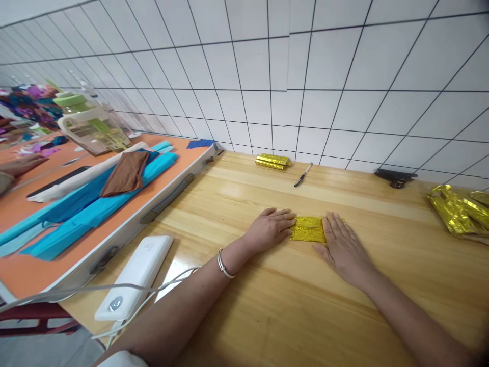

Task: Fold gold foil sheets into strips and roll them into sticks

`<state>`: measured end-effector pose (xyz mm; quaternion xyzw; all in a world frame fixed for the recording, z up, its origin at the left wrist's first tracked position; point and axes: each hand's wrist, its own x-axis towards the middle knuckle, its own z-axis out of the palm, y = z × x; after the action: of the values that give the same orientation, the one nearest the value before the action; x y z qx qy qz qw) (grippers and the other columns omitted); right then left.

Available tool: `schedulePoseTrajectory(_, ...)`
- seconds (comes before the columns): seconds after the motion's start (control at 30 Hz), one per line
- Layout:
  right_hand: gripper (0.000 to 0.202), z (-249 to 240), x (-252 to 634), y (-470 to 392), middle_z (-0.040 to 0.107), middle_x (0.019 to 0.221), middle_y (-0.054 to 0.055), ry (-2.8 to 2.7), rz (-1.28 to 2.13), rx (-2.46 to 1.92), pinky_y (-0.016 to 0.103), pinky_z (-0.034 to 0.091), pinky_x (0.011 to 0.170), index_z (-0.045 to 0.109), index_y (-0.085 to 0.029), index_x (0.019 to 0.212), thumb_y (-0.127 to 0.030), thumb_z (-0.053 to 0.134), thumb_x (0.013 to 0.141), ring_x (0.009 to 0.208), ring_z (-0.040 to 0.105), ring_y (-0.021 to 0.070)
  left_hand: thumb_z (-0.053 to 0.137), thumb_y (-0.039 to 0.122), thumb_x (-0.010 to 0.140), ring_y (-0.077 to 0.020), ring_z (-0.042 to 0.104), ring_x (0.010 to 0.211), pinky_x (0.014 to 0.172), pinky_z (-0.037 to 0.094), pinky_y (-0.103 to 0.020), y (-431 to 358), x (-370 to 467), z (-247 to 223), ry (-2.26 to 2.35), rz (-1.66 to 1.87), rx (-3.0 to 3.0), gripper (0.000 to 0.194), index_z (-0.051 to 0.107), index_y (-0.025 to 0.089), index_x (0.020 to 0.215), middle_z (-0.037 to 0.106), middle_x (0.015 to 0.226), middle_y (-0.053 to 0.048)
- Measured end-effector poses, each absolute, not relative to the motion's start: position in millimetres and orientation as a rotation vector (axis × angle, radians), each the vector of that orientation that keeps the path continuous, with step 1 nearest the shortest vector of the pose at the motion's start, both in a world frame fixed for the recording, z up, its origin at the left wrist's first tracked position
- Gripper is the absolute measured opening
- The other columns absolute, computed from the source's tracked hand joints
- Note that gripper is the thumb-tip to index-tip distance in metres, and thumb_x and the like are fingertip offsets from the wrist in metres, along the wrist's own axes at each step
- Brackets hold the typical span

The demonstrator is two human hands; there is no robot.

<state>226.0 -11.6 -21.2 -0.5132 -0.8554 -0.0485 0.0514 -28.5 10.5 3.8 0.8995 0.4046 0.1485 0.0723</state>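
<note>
A shiny gold foil sheet, creased into a flat strip, lies on the wooden table between my two hands. My left hand rests flat at its left end, fingers stretched out and fingertips touching the foil. Over the right end lies my right hand, with its fingers extended on the foil and the thumb apart. Both palms face down, and part of the foil is hidden beneath the fingers.
Folded gold foil strips and a pen lie near the tiled wall. Crumpled gold foil sits far right, a black clip-like object behind. A white power bank with cables is left; blue fabric covers the orange table.
</note>
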Motion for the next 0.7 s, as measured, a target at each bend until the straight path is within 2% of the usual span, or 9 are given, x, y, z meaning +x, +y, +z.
schedulePoseTrajectory(0.13, 0.079, -23, 227, -12, 0.018, 0.148, 0.019, -2.595, -0.154, -1.577, 0.046, 0.013, 0.112, 0.029, 0.000, 0.139, -0.060, 0.023, 0.087, 0.138, 0.007, 0.0288, 0.030, 0.037, 0.095, -0.0166, 0.034, 0.130, 0.105, 0.027, -0.035, 5, -17, 15, 1.291, 0.404, 2.682, 0.036, 0.050, 0.023, 0.122, 0.045, 0.137, -0.002)
schedulePoseTrajectory(0.27, 0.078, -23, 225, -12, 0.018, 0.149, 0.018, -2.591, -0.153, -1.588, 0.046, 0.013, 0.112, 0.029, -0.002, 0.139, -0.060, 0.022, 0.088, 0.138, 0.007, 0.0283, 0.022, 0.050, 0.094, -0.0200, 0.021, 0.137, 0.110, 0.020, -0.038, -3, 3, 18, 1.281, 0.371, 2.723, 0.055, 0.029, 0.018, 0.138, 0.029, 0.146, -0.009)
schedulePoseTrajectory(0.4, 0.076, -24, 227, -13, 0.017, 0.149, 0.017, -2.580, -0.142, -1.575, 0.046, 0.014, 0.112, 0.027, -0.003, 0.140, -0.058, 0.022, 0.088, 0.138, 0.006, 0.0274, 0.021, 0.061, 0.089, -0.0237, 0.013, 0.139, 0.111, 0.015, -0.040, -7, 14, 7, 1.192, 0.250, 2.788, 0.070, 0.023, 0.013, 0.141, 0.020, 0.149, -0.012)
schedulePoseTrajectory(0.7, 0.077, -5, 225, -13, 0.022, 0.147, 0.017, -2.547, -0.026, -1.733, 0.044, 0.016, 0.111, 0.031, -0.002, 0.139, -0.058, 0.017, 0.089, 0.137, 0.013, 0.0270, 0.021, 0.060, 0.089, -0.0257, 0.012, 0.139, 0.111, 0.014, -0.042, -9, 13, -7, 1.199, 0.277, 2.811, 0.071, 0.021, 0.013, 0.142, 0.018, 0.149, -0.012)
